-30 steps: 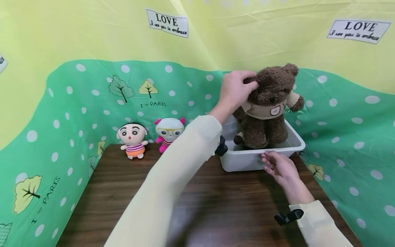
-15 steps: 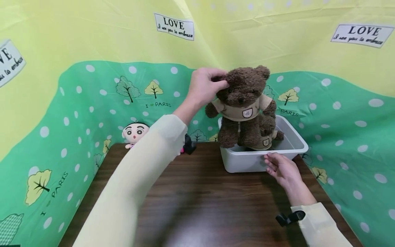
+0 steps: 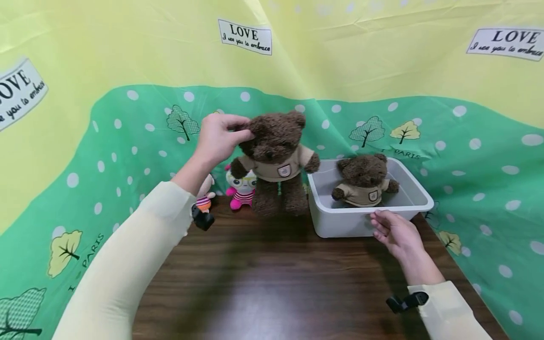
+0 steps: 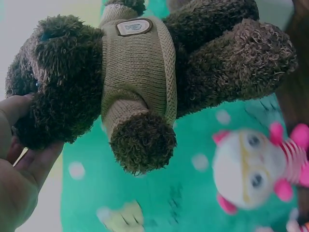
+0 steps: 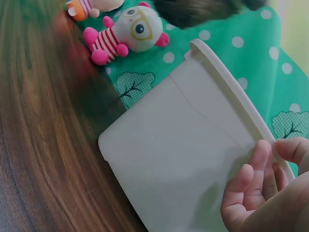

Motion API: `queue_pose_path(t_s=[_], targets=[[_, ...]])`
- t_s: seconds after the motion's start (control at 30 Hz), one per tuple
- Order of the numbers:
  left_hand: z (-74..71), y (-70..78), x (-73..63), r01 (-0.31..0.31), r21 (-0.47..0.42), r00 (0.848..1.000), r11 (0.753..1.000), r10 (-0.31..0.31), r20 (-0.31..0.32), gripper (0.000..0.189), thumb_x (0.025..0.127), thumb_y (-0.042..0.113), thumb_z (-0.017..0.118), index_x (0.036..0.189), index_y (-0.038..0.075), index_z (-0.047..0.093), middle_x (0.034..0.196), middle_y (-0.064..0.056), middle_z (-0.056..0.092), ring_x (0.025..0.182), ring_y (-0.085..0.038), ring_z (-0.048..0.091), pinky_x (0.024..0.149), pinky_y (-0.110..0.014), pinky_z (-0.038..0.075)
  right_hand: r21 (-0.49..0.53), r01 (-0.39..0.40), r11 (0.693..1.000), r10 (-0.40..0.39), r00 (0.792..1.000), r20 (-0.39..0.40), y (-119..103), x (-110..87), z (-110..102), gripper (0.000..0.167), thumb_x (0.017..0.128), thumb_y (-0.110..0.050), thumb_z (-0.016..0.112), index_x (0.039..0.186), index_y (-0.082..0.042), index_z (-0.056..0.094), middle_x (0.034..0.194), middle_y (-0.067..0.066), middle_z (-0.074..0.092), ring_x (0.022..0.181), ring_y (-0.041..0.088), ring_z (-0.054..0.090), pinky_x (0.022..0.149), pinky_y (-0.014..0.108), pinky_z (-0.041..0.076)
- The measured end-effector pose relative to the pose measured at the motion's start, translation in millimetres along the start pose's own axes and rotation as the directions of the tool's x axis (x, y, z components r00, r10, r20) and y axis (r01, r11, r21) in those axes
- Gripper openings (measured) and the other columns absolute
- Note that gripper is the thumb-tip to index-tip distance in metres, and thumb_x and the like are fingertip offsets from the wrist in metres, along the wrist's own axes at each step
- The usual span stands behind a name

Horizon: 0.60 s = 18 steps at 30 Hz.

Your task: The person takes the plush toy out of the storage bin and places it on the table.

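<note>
At the far left, a yellow and green cloth (image 3: pixel 140 113) with white dots hangs as a backdrop behind a dark wooden counter (image 3: pixel 263 293). A small doll (image 3: pixel 205 204) in a striped shirt stands at the counter's back edge, mostly hidden behind the left wrist. Just above it, the left hand (image 3: pixel 218 139) pinches the side of the big bear's head between thumb and fingers. Next comes a pink and white panda toy (image 3: pixel 242 193) with yellow glasses, upright against the cloth and partly behind the bear's arm. The big bear (image 3: pixel 276 165), brown in a tan shirt with a badge, hangs upright above the counter, between the panda toy and a gray box (image 3: pixel 342 225). In that box sits a smaller bear (image 3: pixel 364 175) dressed the same way, facing forward. Farthest right, the right hand (image 3: pixel 397 236) grips the box's near rim, thumb at the rim and bent fingers against the outer wall.
</note>
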<state>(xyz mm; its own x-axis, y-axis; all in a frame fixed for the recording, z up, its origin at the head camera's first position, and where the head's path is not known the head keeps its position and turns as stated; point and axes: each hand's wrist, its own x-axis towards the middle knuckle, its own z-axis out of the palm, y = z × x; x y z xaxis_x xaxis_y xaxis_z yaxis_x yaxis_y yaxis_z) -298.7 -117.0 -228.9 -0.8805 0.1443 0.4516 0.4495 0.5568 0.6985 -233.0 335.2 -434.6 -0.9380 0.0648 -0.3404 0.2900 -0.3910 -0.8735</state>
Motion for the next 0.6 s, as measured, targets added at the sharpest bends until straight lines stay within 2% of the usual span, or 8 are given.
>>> queue_pose_path(t_s=[0.1,0.27,0.33,0.43,0.53,0.57,0.6], targets=[[-13.6,-22.1,-11.6,0.048,0.032,0.999,0.998,-0.047,-0.012,0.028,0.090,0.019,0.077,0.118,0.015,0.080,0.120,-0.003,0.076,0.110,-0.016,0.067,0.084,-0.033,0.054,-0.002,0.005,1.000,-0.005,1.000,0.003,-1.3,-1.1,-0.5,0.009,0.100,-0.022,0.070,0.092,-0.020,0.074,0.088,-0.007,0.077,0.080,0.007,0.070,0.067,0.028,0.057],[-30.8,-58.5,-31.0,0.116,0.062,0.993,0.991,-0.117,0.002,0.028,0.091,0.017,0.075,0.119,0.013,0.079,0.122,-0.007,0.075,0.114,-0.022,0.068,0.086,-0.038,0.054,0.002,0.007,1.000,-0.007,1.000,0.003,-1.7,-2.1,-1.5,0.009,0.100,-0.021,0.069,0.093,-0.020,0.074,0.088,-0.007,0.077,0.080,0.007,0.070,0.068,0.028,0.058],[-37.9,-72.0,-38.6,0.137,0.093,0.990,0.986,-0.138,0.012,0.029,0.093,0.018,0.074,0.121,0.013,0.078,0.124,-0.008,0.074,0.114,-0.022,0.067,0.086,-0.035,0.053,0.003,0.006,1.000,-0.007,1.000,0.002,-1.3,-2.2,-1.9,0.010,0.101,-0.021,0.068,0.093,-0.020,0.074,0.088,-0.007,0.077,0.080,0.007,0.070,0.068,0.028,0.058],[-48.5,-92.3,-48.9,0.173,0.120,0.984,0.978,-0.177,0.023,0.030,0.094,0.019,0.073,0.123,0.012,0.077,0.124,-0.010,0.074,0.090,-0.022,0.070,0.069,-0.032,0.053,0.008,0.006,1.000,-0.006,1.000,0.004,-0.6,-2.0,-2.1,0.010,0.101,-0.021,0.068,0.093,-0.019,0.074,0.088,-0.007,0.077,0.079,0.007,0.070,0.067,0.028,0.058],[-59.7,-111.8,-58.4,0.194,0.150,0.979,0.969,-0.202,0.037,0.031,0.095,0.018,0.072,0.125,0.011,0.076,0.123,-0.012,0.074,0.066,-0.019,0.063,0.055,-0.030,0.048,0.014,0.004,1.000,-0.004,1.000,0.005,0.4,-1.5,-1.9,0.010,0.100,-0.021,0.068,0.093,-0.019,0.074,0.088,-0.007,0.078,0.079,0.007,0.071,0.067,0.028,0.057],[-63.7,-118.1,-61.8,0.203,0.154,0.976,0.967,-0.212,0.041,0.031,0.095,0.018,0.072,0.125,0.011,0.076,0.124,-0.013,0.074,0.062,-0.021,0.060,0.052,-0.031,0.047,0.015,0.003,1.000,-0.003,1.000,0.006,0.7,-1.4,-1.7,0.010,0.100,-0.021,0.068,0.093,-0.019,0.074,0.088,-0.007,0.077,0.079,0.007,0.070,0.067,0.028,0.057],[-68.4,-124.1,-65.3,0.204,0.172,0.975,0.964,-0.215,0.049,0.031,0.096,0.018,0.071,0.126,0.010,0.075,0.125,-0.014,0.073,0.064,-0.021,0.062,0.054,-0.031,0.048,0.014,0.003,1.000,-0.003,1.000,0.006,0.9,-1.5,-1.4,0.009,0.100,-0.022,0.069,0.093,-0.019,0.074,0.088,-0.007,0.077,0.079,0.007,0.070,0.067,0.028,0.057]])
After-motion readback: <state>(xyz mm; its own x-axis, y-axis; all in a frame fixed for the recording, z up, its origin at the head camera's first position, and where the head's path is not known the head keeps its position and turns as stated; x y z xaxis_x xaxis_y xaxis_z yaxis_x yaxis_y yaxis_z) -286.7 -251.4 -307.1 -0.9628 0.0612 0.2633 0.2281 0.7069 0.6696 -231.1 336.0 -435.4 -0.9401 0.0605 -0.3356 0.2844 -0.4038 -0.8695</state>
